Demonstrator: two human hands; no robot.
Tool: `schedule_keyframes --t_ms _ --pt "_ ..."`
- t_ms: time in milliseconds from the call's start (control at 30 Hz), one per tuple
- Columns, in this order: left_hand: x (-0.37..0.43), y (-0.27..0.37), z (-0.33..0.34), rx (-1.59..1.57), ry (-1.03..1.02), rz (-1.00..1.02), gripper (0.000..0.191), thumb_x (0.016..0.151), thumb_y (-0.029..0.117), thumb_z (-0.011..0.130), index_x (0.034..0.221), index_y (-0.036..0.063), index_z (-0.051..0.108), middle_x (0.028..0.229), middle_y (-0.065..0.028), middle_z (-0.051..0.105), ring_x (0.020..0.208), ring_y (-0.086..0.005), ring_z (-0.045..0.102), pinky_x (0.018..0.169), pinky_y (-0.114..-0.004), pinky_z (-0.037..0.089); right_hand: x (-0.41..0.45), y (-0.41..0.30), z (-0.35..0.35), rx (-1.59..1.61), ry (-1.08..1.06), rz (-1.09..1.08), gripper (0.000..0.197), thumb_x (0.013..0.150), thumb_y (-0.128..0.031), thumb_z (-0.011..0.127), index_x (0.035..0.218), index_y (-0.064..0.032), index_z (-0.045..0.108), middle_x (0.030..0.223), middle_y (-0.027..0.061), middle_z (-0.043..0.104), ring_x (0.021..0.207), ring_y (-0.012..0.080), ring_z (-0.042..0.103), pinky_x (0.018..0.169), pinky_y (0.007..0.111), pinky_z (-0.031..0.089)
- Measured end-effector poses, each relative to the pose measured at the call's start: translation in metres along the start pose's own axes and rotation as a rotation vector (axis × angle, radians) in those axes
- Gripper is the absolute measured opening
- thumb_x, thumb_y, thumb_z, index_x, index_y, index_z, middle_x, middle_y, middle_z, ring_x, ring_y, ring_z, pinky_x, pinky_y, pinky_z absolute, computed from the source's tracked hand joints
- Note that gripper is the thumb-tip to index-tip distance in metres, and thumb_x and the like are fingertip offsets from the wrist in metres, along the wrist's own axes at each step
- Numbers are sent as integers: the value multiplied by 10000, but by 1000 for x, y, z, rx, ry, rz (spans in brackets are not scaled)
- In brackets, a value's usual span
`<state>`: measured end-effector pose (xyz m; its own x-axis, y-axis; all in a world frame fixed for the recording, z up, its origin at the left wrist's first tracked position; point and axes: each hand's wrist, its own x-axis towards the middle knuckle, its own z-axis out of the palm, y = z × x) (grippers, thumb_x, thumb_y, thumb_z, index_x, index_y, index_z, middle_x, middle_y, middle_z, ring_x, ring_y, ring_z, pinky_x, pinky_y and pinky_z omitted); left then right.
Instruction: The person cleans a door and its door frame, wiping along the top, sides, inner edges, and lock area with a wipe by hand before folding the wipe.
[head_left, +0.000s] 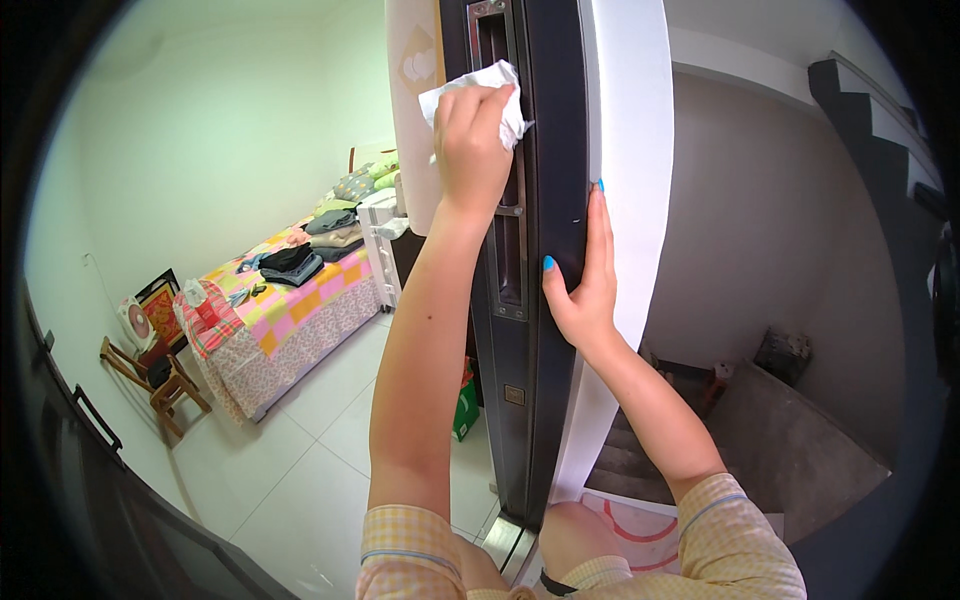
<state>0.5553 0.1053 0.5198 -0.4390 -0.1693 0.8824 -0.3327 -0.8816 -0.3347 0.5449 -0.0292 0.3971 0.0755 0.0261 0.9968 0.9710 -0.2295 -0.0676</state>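
Observation:
A crumpled white tissue (480, 84) is gripped in my left hand (472, 139), which presses it against the dark door frame (559, 135). Part of the metal strike plate (511, 289) recessed in that frame shows above and below the tissue. My right hand (589, 277) rests flat along the frame's outer edge, lower down, its thumb on the dark face and its fingers pointing up beside the white wall edge (634, 150). A small square plate (514, 394) sits lower on the frame.
Left lies a bedroom with a bed (315, 296) bearing folded clothes (291, 266), a wooden chair (166, 386) and a tiled floor (300, 480). An open dark door (97, 480) stands at far left. Right, concrete stairs (626, 457) descend beside a patterned mat (637, 529).

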Motion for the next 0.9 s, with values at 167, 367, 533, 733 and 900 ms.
schedule_keyframes --t_ms 167,367,533,733,900 --pt "-13 0 -13 59 -38 154 254 631 -14 577 875 36 623 816 -52 587 804 -245 530 723 -334 413 1 0 1 3 6 -8 718 703 -10 497 1342 25 169 1367 223 236 1279 363 219 1040 378 198" --pt "-1 -32 -37 -25 477 -353 258 720 -35 549 973 16 540 969 -137 552 927 -326 519 832 -349 414 0 -2 1 -4 10 6 713 705 -6 492 1344 13 176 1371 219 234 1278 358 227 1038 367 206" --pt "5 -47 -18 -123 165 -259 329 709 -83 504 1026 -4 545 1094 -140 559 1086 -308 487 897 -334 399 -1 3 -2 -28 15 -17 710 705 -3 489 1344 12 180 1370 220 235 1273 355 239 1037 363 211" --pt "-30 -43 -1 -220 -18 -105 440 675 -142 473 1068 27 578 1179 -115 515 1149 -248 446 957 -325 378 -1 3 3 0 58 -5 689 710 -25 505 1332 29 213 1359 219 266 1264 340 268 1031 354 219" --pt "-83 -16 -23 -288 -71 -199 529 627 -189 438 1103 10 558 1193 -132 511 1191 -260 402 992 -329 315 -1 2 1 3 51 -8 697 722 -47 526 1336 29 206 1367 209 265 1272 325 262 1031 356 217"
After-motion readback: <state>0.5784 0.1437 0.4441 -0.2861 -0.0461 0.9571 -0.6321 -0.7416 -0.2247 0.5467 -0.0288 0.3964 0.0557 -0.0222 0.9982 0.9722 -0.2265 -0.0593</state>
